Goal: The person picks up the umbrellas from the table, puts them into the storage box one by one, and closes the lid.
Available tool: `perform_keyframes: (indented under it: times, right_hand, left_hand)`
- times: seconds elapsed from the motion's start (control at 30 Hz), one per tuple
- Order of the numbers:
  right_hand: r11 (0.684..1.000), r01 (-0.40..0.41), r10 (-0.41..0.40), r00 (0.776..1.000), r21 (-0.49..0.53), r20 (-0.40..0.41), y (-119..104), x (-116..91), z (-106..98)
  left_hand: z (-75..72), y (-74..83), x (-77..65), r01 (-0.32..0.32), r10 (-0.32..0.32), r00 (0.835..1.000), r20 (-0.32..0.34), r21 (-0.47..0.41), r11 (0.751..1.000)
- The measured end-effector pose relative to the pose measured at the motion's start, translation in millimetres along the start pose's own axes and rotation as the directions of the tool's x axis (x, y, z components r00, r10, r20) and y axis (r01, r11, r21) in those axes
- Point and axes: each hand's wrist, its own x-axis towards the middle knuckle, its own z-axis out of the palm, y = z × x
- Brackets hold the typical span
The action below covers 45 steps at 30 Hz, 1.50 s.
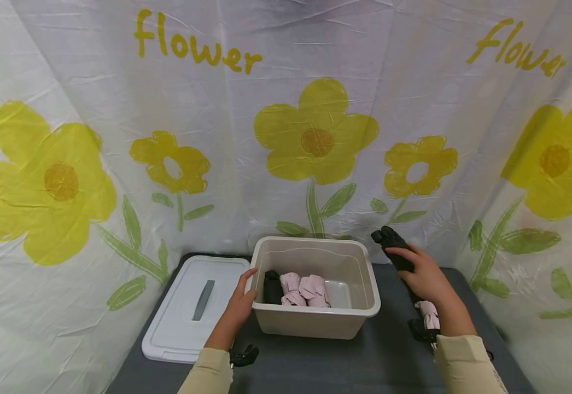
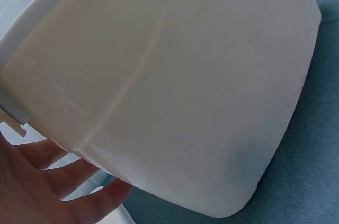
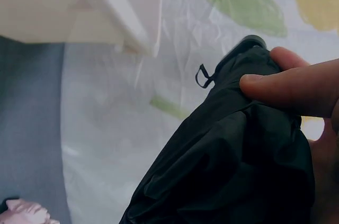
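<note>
My right hand (image 1: 421,273) holds a folded black umbrella (image 1: 398,249) to the right of the box, its handle end pointing up and away. In the right wrist view a small loop hangs off the umbrella (image 3: 233,144), and the thumb presses on its fabric. My left hand (image 1: 239,303) grips the left rim of a beige plastic box (image 1: 310,323); in the left wrist view its fingers (image 2: 79,176) lie against the outer wall. Inside the box, at the left, are a black folded umbrella (image 1: 272,287) and two pink folded bundles (image 1: 305,290) side by side.
A white lid (image 1: 173,323) with a grey handle (image 1: 203,300) lies left of the box. Another pink folded bundle (image 1: 429,314) is on the dark table (image 1: 315,366), partly behind the right wrist. A white curtain (image 1: 237,164) with yellow flowers hangs behind.
</note>
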Motion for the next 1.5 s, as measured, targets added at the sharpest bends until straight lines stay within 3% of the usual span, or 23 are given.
perform_keyframes:
  times: [0.33,0.7,1.17,1.5]
  right_hand:
    - [0.998,0.057,-0.057,0.998,0.010,0.000,-15.6,9.6,6.8]
    - [0.998,0.064,-0.064,0.998,0.024,0.014,-41.2,16.0,8.2]
    - [0.987,0.161,-0.161,0.987,0.020,0.003,-63.5,27.4,14.6]
    - [0.983,0.179,-0.180,0.983,0.038,0.041,-77.4,34.8,19.4]
  left_hand:
    - [0.1,0.2,-0.3,0.005,-0.005,1.000,0.005,-0.002,1.000]
    - [-0.1,-0.3,-0.5,0.007,-0.008,1.000,-0.009,-0.005,1.000]
    - [0.5,-0.6,-1.0,0.010,-0.010,1.000,0.005,-0.015,1.000]
    - [0.6,-3.7,1.8,0.007,-0.007,1.000,-0.007,-0.021,1.000]
